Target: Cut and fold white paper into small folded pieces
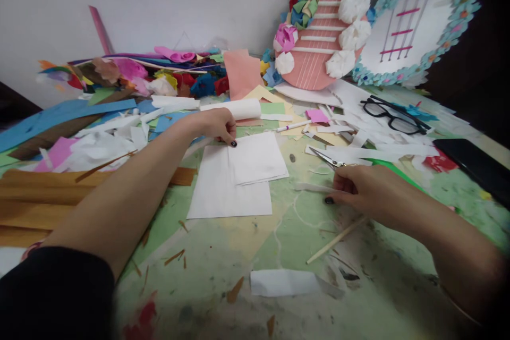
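My left hand point(221, 126) is closed, its thumb and fingers pinched at the upper left corner of a small stack of white paper squares point(261, 158). That stack lies skewed over another white paper sheet point(227, 196). My right hand point(346, 185) is closed too, with a narrow white paper strip point(313, 187) running leftward from its fingertips. Just behind those fingers lie silver scissors point(324, 156), blades pointing to the upper left; their handles are partly hidden by the hand. A thin wooden stick point(334, 240) rests below the right hand.
A white paper roll point(243, 110) lies behind my left hand. Black glasses point(394, 115) and a phone point(474, 167) are at the right. Colored paper scraps and brown crepe paper point(35, 199) cover the left. Decorated paper guitars point(319, 37) lean against the wall.
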Tool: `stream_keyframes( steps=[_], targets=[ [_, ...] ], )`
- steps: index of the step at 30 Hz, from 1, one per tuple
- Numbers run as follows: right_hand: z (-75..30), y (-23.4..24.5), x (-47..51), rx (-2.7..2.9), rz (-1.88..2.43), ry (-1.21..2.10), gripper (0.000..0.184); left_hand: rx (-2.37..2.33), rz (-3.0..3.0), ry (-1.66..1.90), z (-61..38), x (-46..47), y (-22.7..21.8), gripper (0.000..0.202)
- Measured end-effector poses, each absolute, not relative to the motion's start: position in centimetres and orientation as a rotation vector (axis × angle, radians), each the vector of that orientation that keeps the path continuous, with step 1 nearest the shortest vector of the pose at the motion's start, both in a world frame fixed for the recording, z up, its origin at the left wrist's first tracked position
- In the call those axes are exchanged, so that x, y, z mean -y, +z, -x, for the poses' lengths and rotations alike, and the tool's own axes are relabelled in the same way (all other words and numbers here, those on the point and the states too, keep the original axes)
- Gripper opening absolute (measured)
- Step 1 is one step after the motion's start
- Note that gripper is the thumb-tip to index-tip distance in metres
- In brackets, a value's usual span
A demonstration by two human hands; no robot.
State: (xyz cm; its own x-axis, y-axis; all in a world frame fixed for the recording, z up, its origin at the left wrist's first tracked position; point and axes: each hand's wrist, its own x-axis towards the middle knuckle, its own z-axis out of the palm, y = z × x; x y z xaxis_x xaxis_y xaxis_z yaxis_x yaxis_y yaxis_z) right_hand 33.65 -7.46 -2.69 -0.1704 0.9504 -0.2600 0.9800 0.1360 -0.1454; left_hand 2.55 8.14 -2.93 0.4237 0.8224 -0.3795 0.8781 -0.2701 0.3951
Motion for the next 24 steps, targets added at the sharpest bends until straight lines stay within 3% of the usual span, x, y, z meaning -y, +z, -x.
stream_keyframes(
  steps=[12, 19, 24],
  targets=[
    [-33.3, -2.4, 7.4, -2.249, -1.926, -0.421, 0.012, -1.470, -2.144, -0.099, -2.7, -8.1, -2.9, 0.011],
    [-33.6, -2.4, 7.5, -2.279, -1.926, -0.419, 0.013, -1.497, -2.188, -0.102, -2.9, -8.0, -2.8, 0.020],
    [-34.7, -2.6, 7.8, -2.396, -1.832, -0.566, 0.022, -1.429, -2.269, 0.141, -3.8, -7.7, -3.4, 0.036]
  ],
)
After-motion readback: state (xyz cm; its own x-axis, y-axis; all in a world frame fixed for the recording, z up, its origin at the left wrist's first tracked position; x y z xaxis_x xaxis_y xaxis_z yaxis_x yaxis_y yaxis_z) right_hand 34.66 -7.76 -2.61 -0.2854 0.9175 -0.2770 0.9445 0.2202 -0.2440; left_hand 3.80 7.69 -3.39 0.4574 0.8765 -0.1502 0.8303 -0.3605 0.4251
